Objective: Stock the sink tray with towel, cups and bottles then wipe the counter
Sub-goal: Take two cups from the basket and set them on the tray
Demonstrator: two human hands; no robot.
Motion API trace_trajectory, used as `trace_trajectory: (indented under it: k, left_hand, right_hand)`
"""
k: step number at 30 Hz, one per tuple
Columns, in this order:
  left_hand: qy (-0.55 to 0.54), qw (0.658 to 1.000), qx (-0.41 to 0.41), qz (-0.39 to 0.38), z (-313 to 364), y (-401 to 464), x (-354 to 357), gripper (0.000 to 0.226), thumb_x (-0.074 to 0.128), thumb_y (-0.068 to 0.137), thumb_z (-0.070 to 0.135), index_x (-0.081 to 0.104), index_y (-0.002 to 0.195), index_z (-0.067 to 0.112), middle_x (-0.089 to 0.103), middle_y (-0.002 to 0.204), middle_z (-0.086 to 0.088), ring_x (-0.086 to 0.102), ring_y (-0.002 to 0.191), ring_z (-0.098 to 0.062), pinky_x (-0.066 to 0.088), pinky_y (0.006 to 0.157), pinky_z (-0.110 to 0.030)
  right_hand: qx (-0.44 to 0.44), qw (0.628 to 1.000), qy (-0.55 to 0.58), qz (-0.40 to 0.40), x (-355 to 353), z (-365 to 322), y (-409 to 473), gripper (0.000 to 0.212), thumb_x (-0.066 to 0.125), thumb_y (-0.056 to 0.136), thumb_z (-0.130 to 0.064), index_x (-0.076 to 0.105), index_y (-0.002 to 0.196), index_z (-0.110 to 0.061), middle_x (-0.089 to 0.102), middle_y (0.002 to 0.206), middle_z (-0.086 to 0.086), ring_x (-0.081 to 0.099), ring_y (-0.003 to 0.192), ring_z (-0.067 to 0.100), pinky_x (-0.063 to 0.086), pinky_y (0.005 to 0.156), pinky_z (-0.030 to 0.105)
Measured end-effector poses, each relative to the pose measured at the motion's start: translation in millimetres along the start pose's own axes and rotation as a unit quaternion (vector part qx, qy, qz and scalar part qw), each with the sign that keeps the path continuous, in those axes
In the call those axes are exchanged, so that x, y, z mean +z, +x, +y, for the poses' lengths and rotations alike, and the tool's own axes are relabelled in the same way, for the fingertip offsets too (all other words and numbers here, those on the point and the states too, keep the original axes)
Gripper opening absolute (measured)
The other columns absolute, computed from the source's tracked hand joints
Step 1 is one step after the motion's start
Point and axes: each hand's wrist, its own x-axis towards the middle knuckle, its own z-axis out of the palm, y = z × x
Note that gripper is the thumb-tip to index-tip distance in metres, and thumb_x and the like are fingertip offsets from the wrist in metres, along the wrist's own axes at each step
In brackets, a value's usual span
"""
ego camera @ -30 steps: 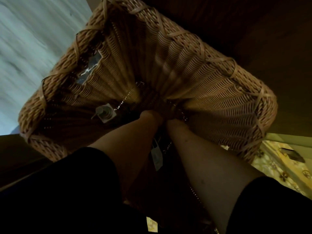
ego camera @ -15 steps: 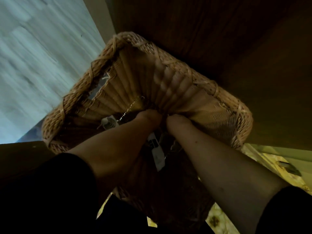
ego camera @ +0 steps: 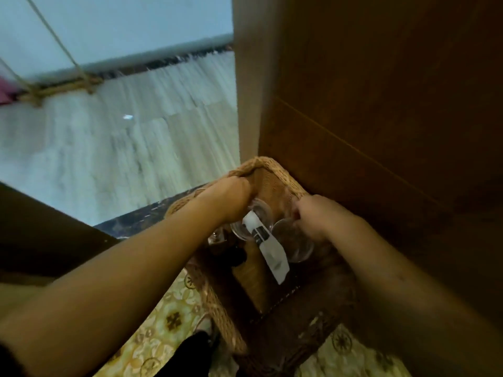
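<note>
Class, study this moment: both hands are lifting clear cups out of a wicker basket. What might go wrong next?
1. The left hand and right hand each pinch a clear cup near the rim; one may slip and fall.
2. The two cups nearly touch and may knock together.
3. A white packet leans against the cups in the wicker basket and may get dragged out.

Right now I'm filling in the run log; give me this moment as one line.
phase: taking cups | left hand: on clear cup | right hand: on second clear cup | place: wicker basket | white packet between cups
</note>
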Motion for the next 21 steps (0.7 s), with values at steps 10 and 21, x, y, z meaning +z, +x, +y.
trace_trajectory:
  k: [10, 21]
  left_hand:
    - [-0.058, 0.974, -0.174, 0.131, -88.7, -188.6, -49.5, 0.027, 0.061, 0.095, 0.021, 0.063, 0.122, 0.020, 0.065, 0.115, -0.003, 0.061, 0.102, -0.019, 0.051, 0.095, -0.036]
    - [-0.163, 0.904, -0.339, 0.205, -223.1, -465.3, 5.2, 0.017, 0.056, 0.096, 0.030, 0.069, 0.106, 0.027, 0.067, 0.102, 0.004, 0.061, 0.089, -0.014, 0.053, 0.078, -0.037]
  right_hand:
    - [-0.231, 0.967, -0.042, 0.096, -56.2, -137.2, -65.2, 0.008, 0.057, 0.099, -0.025, 0.063, 0.095, -0.030, 0.061, 0.090, -0.007, 0.058, 0.081, 0.014, 0.046, 0.066, 0.029]
    - [-0.404, 0.900, -0.138, 0.083, 18.0, -392.2, -161.3, 0.016, 0.059, 0.099, -0.019, 0.069, 0.111, -0.022, 0.067, 0.103, 0.000, 0.061, 0.089, 0.017, 0.044, 0.079, 0.026]
